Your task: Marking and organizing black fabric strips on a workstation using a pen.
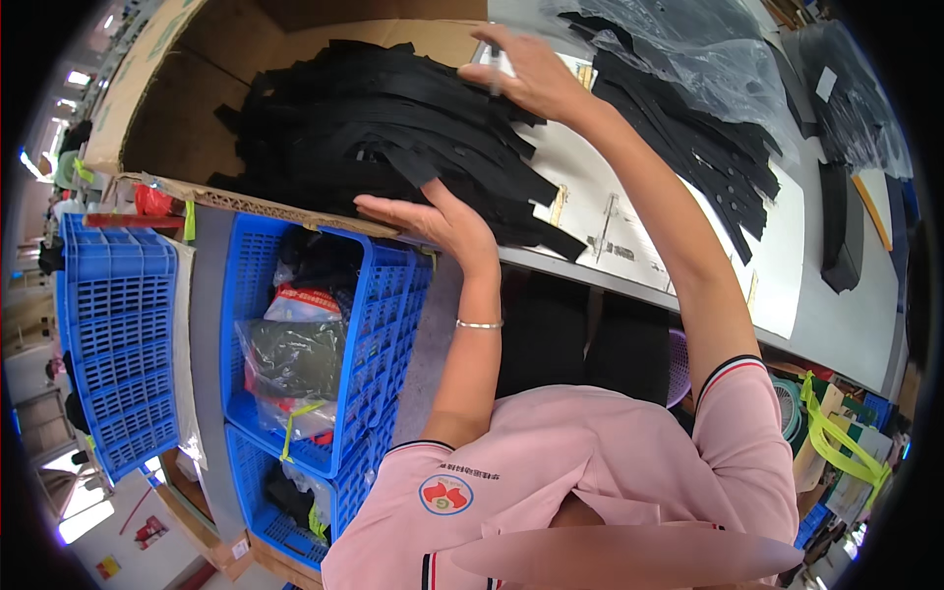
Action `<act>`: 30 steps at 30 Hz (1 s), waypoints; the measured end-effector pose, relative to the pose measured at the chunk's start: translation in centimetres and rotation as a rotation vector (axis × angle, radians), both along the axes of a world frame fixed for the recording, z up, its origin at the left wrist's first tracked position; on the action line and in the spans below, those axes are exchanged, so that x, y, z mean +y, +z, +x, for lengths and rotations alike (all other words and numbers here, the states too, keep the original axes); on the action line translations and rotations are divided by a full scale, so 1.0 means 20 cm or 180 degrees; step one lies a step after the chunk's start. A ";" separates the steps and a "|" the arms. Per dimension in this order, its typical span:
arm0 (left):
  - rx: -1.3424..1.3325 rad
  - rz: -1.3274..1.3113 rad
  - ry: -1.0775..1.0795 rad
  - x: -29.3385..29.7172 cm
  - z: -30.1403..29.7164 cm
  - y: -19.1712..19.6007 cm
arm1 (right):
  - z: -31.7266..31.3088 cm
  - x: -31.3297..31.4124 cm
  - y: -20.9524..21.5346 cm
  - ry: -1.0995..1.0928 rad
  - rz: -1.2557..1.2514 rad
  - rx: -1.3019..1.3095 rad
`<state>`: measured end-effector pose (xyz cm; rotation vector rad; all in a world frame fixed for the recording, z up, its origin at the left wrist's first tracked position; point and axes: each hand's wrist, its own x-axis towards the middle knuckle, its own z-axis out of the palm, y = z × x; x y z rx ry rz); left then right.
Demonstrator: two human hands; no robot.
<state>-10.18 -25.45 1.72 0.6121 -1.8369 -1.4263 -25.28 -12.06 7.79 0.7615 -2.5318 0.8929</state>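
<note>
Black flat strips (pixel 324 128) of fabric-like material lie in a thick, layered pile across an open cardboard box (pixel 177 118) and the table edge. At the pile's near side, my left hand (pixel 442 221) has its fingers stretched out and apart, the thumb touching the end of one strip. My right hand (pixel 541 79) is above the pile's far right end. Between its thumb and fingers is a slim, dark pen-like tool (pixel 495 74), blurred, so its exact kind is unclear.
More black strips (pixel 688 138) lie on the right of the white board (pixel 629 221), partly under clear plastic (pixel 678 59). Blue crates (pixel 369 324) holding bagged goods stand below the box. A long black piece (pixel 839 226) rests at the table's right.
</note>
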 end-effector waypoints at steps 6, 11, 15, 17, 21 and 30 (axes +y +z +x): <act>-0.0418 -0.0246 -0.0012 -0.04 0.01 -0.02 | 0.65 0.25 0.01 -0.0158 0.0327 -0.0657; -0.0011 -0.0766 -0.0066 0.00 0.09 -0.03 | 1.08 0.35 -0.20 -0.0169 0.0172 -0.0292; -0.0215 -0.1115 -0.0103 0.01 0.05 -0.02 | 1.16 0.34 -0.28 -0.0339 -0.0045 0.0066; -0.0261 -0.1081 0.0031 0.01 -0.02 0.01 | 1.15 0.34 -0.27 -0.0260 -0.0120 0.0063; -0.0287 -0.0983 0.0185 0.00 -0.04 0.02 | 1.09 0.36 -0.23 -0.0164 -0.0290 -0.0087; -0.0364 -0.1315 -0.0185 0.00 0.04 -0.03 | 1.09 0.36 -0.26 -0.0874 -0.1157 -0.0748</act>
